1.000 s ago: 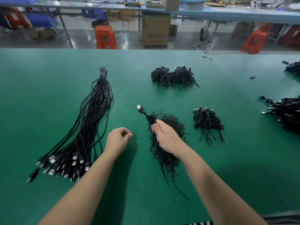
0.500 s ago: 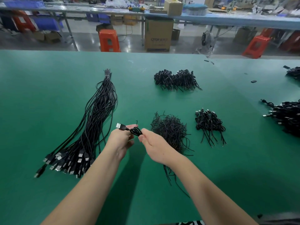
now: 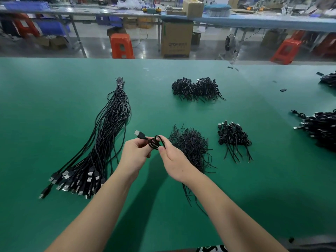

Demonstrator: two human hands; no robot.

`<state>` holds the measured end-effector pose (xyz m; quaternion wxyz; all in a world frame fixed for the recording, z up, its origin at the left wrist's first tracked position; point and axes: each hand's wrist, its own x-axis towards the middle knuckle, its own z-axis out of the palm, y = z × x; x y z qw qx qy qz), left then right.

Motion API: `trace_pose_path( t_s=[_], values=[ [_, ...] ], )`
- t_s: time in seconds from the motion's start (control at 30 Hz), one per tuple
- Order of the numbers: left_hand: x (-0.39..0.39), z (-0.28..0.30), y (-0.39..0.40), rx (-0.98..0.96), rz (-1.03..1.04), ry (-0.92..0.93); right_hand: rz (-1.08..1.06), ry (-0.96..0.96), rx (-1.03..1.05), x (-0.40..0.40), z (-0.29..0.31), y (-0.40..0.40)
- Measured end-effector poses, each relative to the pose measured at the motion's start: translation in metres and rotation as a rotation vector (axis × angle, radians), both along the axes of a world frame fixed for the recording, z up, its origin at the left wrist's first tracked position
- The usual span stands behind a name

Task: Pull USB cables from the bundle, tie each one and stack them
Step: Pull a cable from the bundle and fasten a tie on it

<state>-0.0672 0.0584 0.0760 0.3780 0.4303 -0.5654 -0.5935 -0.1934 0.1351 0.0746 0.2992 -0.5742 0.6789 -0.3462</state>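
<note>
Partway through, by the look of it. Several heaps of already tied cables set out on the green worktop (image 3: 54, 106): a double mound at the far centre (image 3: 195, 88), a smaller stack to the right (image 3: 232, 138), more at the right edge (image 3: 321, 130). Still plenty left in the long bundle (image 3: 101, 142) on the left, bound at its far tip and fanned at the near end into silver-faced USB plugs.

One cable (image 3: 154, 142) in progress, coiled into a small loop just above the worktop, between bundle and the loose wiry pile (image 3: 190, 146) (ties or cut leads, hard to tell). Left hand (image 3: 135, 155) pinching the coil near its plug (image 3: 139, 134), which juts up-left. Right hand (image 3: 172, 160) with fingertips curled onto the loop's other side, gripping it.

Thin, glossy black, springy-looking cords throughout; matte, felt-like worktop surface.
</note>
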Motion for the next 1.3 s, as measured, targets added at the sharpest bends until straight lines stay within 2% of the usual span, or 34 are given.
trace_pose_path(
  t_s=[0.23,0.37,0.6,0.67,0.77,0.83,0.93,1.0,1.1,1.3],
  values=[
    [0.001,0.007,0.012,-0.053,-0.151,-0.050,-0.089,-0.163,-0.096,-0.006,-0.004,-0.006],
    [-0.002,0.005,0.015,-0.121,-0.007,-0.198,-0.145,-0.299,-0.043,-0.007,-0.005,-0.006],
    [-0.005,0.008,0.019,-0.368,-0.015,-0.350,-0.104,-0.483,-0.001,-0.009,-0.004,-0.008],
    [-0.003,0.010,0.023,-0.565,0.002,-0.474,-0.116,-0.562,0.016,-0.009,-0.001,-0.007],
    [0.000,0.008,0.026,-1.133,0.036,-0.719,-0.129,-0.660,0.063,-0.007,0.003,-0.006],
    [0.004,0.007,0.023,-1.396,0.029,-0.750,-0.131,-0.701,0.102,-0.009,0.004,-0.005],
    [0.012,0.012,0.013,-1.589,-0.083,-0.719,-0.081,-0.822,0.198,-0.012,0.006,-0.004],
    [0.014,0.018,0.007,-1.595,-0.183,-0.681,-0.040,-0.844,0.263,-0.012,0.007,-0.004],
    [0.013,0.024,0.007,-1.456,-0.185,-0.638,-0.009,-0.851,0.292,-0.010,0.008,-0.005],
    [0.013,0.026,0.015,-1.013,-0.142,-0.492,0.088,-0.843,0.265,-0.006,0.012,-0.002]
  ],
)
